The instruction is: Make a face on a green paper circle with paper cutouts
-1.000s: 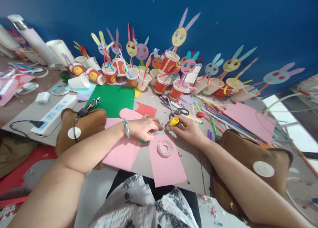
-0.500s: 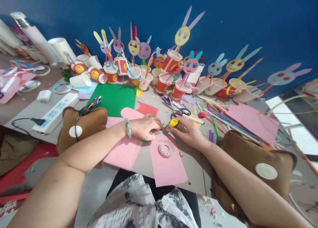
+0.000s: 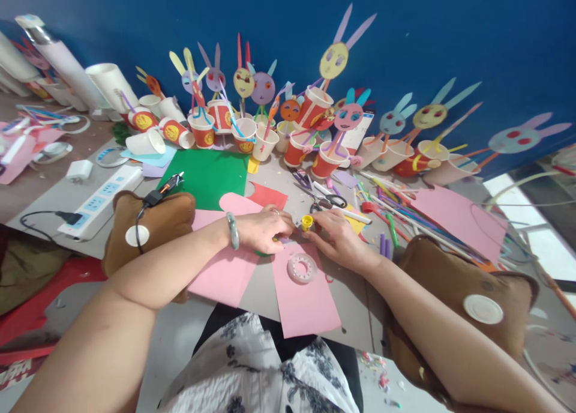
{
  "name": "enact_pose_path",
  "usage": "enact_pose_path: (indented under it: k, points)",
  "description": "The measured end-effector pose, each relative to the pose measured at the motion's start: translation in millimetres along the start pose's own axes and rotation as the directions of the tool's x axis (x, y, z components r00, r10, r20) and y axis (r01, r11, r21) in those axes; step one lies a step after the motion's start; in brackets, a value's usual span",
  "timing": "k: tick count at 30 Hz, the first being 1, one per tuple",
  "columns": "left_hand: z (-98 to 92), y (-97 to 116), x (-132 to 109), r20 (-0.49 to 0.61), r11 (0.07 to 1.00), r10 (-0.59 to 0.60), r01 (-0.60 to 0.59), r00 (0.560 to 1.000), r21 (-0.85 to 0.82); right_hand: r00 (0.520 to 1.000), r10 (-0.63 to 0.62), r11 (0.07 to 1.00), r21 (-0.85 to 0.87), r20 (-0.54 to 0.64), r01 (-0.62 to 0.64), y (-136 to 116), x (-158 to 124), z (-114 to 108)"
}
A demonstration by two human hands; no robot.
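My right hand point(image 3: 337, 238) pinches a small yellow cap point(image 3: 306, 222), its round end facing me. Close by on the left, my left hand point(image 3: 265, 230) has its fingers curled downward, and they hide whatever they hold; bits of green and pale purple peek out beneath. Just below both hands, a clear roll of tape point(image 3: 302, 268) lies on a strip of pink paper point(image 3: 306, 314). Under my left forearm there is a larger pink sheet point(image 3: 225, 275). Black-handled scissors point(image 3: 333, 201) rest beyond my right hand.
Paper cups with rabbit-faced figures point(image 3: 333, 62) line the blue wall. A green sheet point(image 3: 202, 176) lies at centre left, and a power strip point(image 3: 96, 203) further left. Brown cushions point(image 3: 463, 293) flank my arms. Pipe cleaners point(image 3: 418, 218) and pink paper point(image 3: 463, 218) spread at right.
The yellow cap has turned from lying sideways to facing me and shifted slightly left. The fingers of my right hand have stretched further over beside it. My left hand has barely moved.
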State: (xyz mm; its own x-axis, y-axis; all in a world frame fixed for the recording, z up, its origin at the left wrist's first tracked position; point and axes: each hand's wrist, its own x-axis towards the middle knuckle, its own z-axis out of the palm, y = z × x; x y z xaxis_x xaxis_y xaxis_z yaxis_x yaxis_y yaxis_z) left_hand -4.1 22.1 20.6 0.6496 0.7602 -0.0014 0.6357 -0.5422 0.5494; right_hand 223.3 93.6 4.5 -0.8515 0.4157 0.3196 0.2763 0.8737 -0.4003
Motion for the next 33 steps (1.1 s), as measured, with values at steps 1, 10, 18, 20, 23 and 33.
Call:
enact_pose_path:
  k: [1,10,18,20,23,33]
  points:
    - [0.1,-0.1,0.0,-0.001,1.0,0.002,-0.002,1.0,-0.003,1.0,0.006,1.0,0.001,-0.001,-0.006,0.2,-0.1,-0.7]
    - [0.8,0.9,-0.3,-0.002,1.0,-0.011,0.011,1.0,-0.021,0.961,0.209,0.977,0.077,-0.181,-0.198,1.1,-2.2,-4.9]
    - [-0.1,0.8,-0.2,-0.004,1.0,-0.003,0.002,1.0,-0.02,0.992,0.075,0.996,0.049,-0.105,-0.07,-1.2,-2.4,5.1]
    - [-1.0,2.2,-0.2,0.012,1.0,-0.009,0.009,1.0,-0.004,0.997,0.046,0.999,0.021,-0.069,-0.045,-2.0,-1.3,3.6]
    - [-1.1,3.3,0.0,0.017,1.0,-0.018,0.018,1.0,0.006,0.999,0.026,1.0,-0.003,-0.028,-0.026,-2.4,0.4,-1.3]
    - [1.9,-0.1,0.0,-0.001,1.0,-0.008,0.008,1.0,-0.022,0.968,0.149,0.989,0.036,-0.202,-0.145,0.1,-2.4,2.1]
